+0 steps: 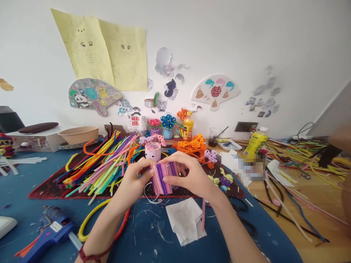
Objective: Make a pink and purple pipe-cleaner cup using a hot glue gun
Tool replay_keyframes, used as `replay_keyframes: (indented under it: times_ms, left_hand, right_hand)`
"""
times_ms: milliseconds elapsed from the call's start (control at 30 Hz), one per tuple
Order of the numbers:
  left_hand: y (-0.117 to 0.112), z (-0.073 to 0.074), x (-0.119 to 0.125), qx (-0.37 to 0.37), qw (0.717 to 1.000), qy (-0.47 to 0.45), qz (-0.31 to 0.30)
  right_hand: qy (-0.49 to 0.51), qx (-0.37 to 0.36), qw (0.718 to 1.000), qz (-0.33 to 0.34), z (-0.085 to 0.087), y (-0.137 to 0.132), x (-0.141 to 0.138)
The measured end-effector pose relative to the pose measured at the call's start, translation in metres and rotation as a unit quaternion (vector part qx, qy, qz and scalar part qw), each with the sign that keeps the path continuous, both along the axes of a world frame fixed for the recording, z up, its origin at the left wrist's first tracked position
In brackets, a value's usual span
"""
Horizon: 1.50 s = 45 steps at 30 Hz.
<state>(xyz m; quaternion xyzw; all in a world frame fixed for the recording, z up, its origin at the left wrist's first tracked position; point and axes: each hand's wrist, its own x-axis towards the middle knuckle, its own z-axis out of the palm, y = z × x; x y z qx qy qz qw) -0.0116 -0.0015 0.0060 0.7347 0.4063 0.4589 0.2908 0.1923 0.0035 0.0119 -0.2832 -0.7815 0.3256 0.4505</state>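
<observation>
**Striped pipe-cleaner panel, one, held in two hands over the front edge of the dark red mat**

Writing: a red 囍 on the white fan, on the wall behind the mat. Red Chinese characters, not surely legible, on one carton at the mat's back edge. A white label on the blue glue gun, front left of the mat, too small to read.

Counts: panel, one, pink and purple. Left hand, one, pinching its upper left edge between thumb and fingers. Right hand, one, gripping its right part, thumb on the front face. Pink pot with dark eyes, one, on the mat behind the panel. Flowers, three, at the mat's back: pink flower, blue flower, orange flower. Drink bottles, two: orange bottle behind the mat, yellow bottle to its right. Loose pipe cleaners, too many to count, across the mat's left half.

Edges: the mat's front edge runs under the panel; nearer lies blue bench surface with fine threads and one white napkin.
</observation>
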Motion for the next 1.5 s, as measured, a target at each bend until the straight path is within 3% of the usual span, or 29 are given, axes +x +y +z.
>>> replay_keyframes:
  times_ms: [400, 633, 867, 1033, 1233, 1500]
  left_hand:
    - [0.001, 0.0, 0.001, 0.026, 0.998, 0.043, 0.021]
    - [0.001, 0.0, 0.003, 0.01, 1.0, 0.013, 0.014]
    - [0.002, 0.002, 0.004, 0.004, 1.0, 0.009, 0.019]
    - [0.001, 0.0, 0.004, -0.003, 0.999, 0.008, 0.036]
    - [0.0, 0.0, 0.004, 0.0, 0.998, 0.037, 0.051]
    - [-0.003, 0.0, 0.009, 0.018, 0.989, 0.105, 0.107]
  right_hand:
    - [-0.014, -0.06, 0.998, 0.006, -0.001, 0.001, 0.0]
    - [0.003, -0.068, 0.998, 0.019, -0.002, 0.003, -0.001]
    - [-0.018, -0.094, 0.992, 0.077, -0.002, 0.003, 0.005]
    - [-0.033, -0.071, 0.993, 0.087, -0.005, 0.005, 0.006]
    - [-0.057, -0.11, 0.987, 0.1, -0.004, 0.006, 0.009]
    - [-0.009, -0.124, 0.992, 0.038, -0.014, 0.008, -0.009]
